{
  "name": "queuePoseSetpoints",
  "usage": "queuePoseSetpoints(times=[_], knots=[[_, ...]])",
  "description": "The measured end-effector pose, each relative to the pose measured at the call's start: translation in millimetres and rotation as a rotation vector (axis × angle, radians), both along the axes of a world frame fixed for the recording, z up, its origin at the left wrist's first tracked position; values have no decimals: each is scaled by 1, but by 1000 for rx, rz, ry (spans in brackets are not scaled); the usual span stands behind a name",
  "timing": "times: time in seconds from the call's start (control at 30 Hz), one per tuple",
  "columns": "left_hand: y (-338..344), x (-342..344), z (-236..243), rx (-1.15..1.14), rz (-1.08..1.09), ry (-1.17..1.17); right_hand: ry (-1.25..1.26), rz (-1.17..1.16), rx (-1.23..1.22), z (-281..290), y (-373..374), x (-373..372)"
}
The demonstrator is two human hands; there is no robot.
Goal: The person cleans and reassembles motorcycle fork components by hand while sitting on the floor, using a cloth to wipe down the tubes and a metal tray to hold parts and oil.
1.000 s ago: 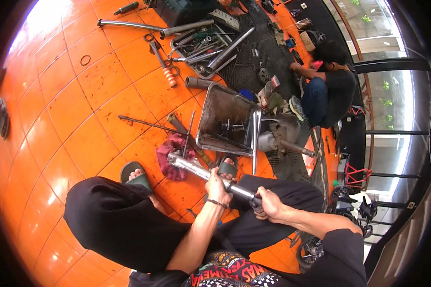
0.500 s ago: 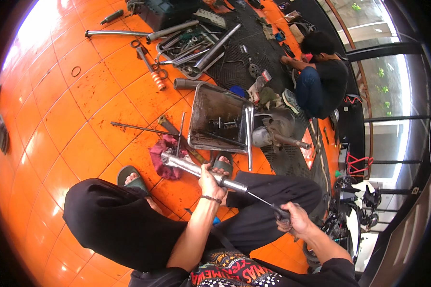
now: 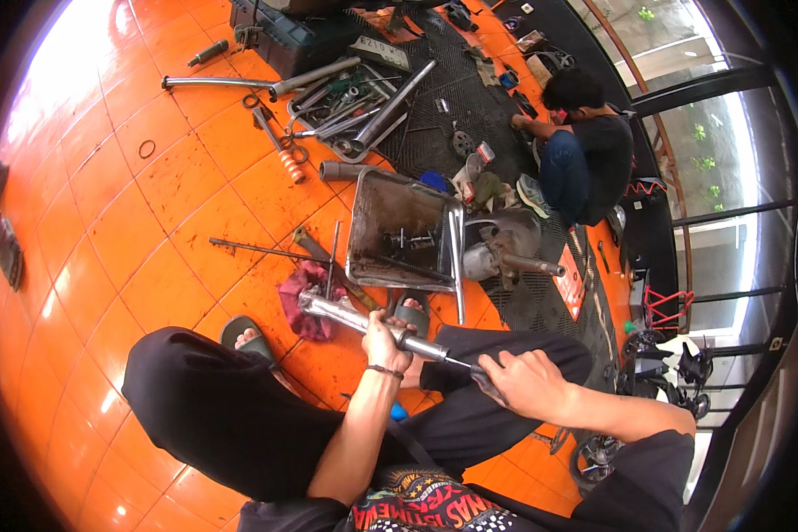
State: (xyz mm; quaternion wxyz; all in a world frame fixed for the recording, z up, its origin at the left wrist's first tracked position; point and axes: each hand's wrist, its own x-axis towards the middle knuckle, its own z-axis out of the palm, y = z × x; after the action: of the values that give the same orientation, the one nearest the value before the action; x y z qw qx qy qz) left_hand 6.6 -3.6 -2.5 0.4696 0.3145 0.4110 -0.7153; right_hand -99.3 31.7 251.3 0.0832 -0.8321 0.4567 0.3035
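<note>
Across my lap lies a silver motorcycle fork leg (image 3: 335, 310), tilted down to the right. My left hand (image 3: 387, 343) is wrapped round it near its right end. In my right hand (image 3: 528, 383) is a black-handled screwdriver (image 3: 485, 381), its thin shaft running into the fork leg's open end. Most of that shaft is hidden inside the tube, and the fingers partly cover the handle. Beyond the fork's far-left end a dark pink rag (image 3: 301, 316) lies on the floor, with a T-shaped metal tool (image 3: 332, 264) above it.
A grimy metal tray (image 3: 356, 208) with small parts stands ahead. Behind it are a second tray (image 3: 346, 156) heaped with tools, metal tubes (image 3: 217, 82) and a coil spring (image 3: 290, 166). A person (image 3: 603, 155) crouches at the far right. Motorcycle parts (image 3: 505, 239) lie on the black mat (image 3: 430, 58).
My right hand has moved left toward the fork leg, pushing the screwdriver's shaft deeper into the tube. My left hand keeps its grip. The whole view has shifted slightly.
</note>
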Motion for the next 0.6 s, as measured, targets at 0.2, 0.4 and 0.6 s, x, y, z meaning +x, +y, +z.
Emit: queuePoseSetpoints(times=[0.2, 0.4, 0.6], knots=[[-5, 13, 11, 11, 28, 32, 0, -138, -49, 26, 13, 29], [-6, 18, 10, 17, -11, 87, -78, -205, -27, -4, 11, 23], [-3, 15, 5, 10, -34, 32, -240, -360, 159, -10, 1, 13]])
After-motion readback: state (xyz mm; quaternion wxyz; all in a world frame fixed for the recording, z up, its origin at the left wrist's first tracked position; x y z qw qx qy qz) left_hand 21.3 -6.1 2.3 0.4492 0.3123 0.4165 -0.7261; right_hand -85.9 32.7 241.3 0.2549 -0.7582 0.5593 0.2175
